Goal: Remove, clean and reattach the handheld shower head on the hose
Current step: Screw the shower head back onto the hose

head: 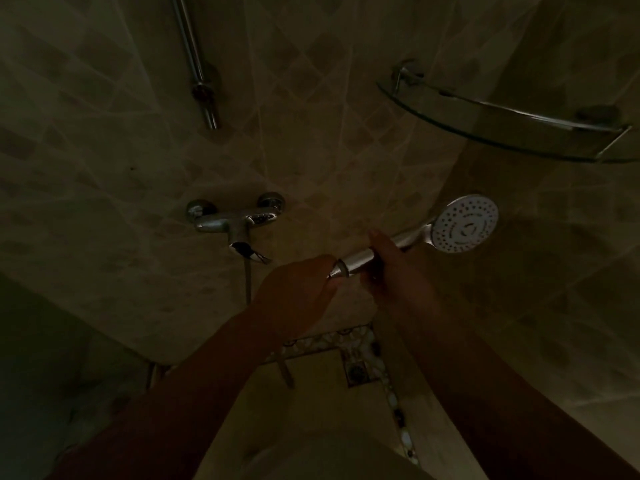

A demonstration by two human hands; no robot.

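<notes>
The left hand hides the hose end it grips.

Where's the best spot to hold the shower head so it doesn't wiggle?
Hold the shower head by its long chrome handle, probably wrapping your fingers from underneath, as the right hand does. The handle is slim and straight; the round spray face is too wide. The left hand takes the hose end.
</notes>
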